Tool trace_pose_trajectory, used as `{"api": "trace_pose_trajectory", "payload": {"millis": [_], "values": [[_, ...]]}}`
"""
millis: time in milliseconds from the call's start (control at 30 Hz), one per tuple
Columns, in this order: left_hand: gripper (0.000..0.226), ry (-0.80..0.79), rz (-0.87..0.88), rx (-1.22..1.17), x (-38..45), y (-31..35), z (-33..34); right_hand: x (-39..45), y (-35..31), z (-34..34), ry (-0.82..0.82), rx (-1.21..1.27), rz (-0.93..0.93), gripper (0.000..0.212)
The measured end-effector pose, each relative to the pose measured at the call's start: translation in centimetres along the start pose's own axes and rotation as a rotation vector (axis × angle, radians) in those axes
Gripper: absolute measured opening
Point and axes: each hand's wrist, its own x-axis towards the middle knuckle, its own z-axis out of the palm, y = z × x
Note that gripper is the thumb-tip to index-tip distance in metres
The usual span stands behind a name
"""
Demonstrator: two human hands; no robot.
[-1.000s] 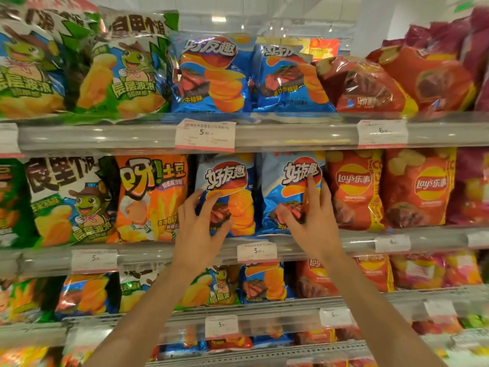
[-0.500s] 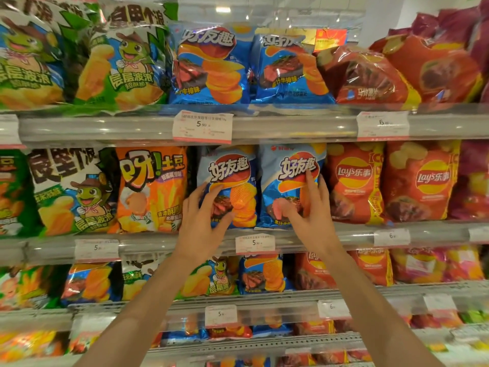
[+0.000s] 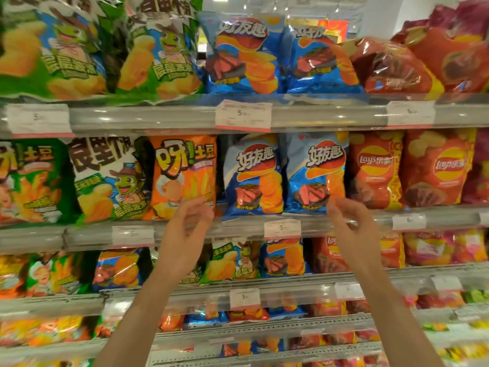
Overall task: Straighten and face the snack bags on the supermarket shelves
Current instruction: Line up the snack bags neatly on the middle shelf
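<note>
Hands first: your left hand (image 3: 186, 229) sits just left of the frame's centre, fingers loosely curled and a little apart, holding nothing, its fingertips (image 3: 203, 205) in front of the lower right corner of the orange fries bag (image 3: 182, 176); motion blur hides whether they touch it. Your right hand (image 3: 352, 229), right of centre, also has relaxed, slightly bent fingers, held just below the two blue steak-flavour chip bags and in front of the shelf rail (image 3: 238, 229); it grips nothing. The left blue bag (image 3: 252, 173) and the right blue bag (image 3: 316, 170) stand upright side by side in the middle of the frame on the second shelf, fronts facing you, touching each other. To their right stand two red Lay's bags (image 3: 375, 168). At left of the orange bag is a green frog-mascot bag (image 3: 108, 178). A white price tag (image 3: 282, 228) hangs on the rail between your hands.
</note>
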Motion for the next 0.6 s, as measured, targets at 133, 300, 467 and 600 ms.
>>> {"api": "trace_pose_trajectory", "payload": {"millis": [133, 300, 467, 600], "values": [[0.024, 0.038, -0.051, -0.076, -1.8, -1.5, -5.0, -4.9, -1.1, 3.1, -0.162, 0.082, 0.106, 0.011], [0.024, 0.086, -0.104, -0.133, -3.3, -3.7, -11.1, -10.4, -2.3, 9.0, -0.207, 0.154, 0.191, 0.01], [0.024, 0.088, -0.146, -0.137, -4.4, -5.7, -16.1, -15.1, -3.2, 13.6, -0.266, 0.182, 0.296, 0.013], [0.021, 0.112, -0.163, -0.146, -4.9, -6.6, -19.1, -16.7, -3.9, 16.0, -0.277, 0.172, 0.346, 0.015]]}}
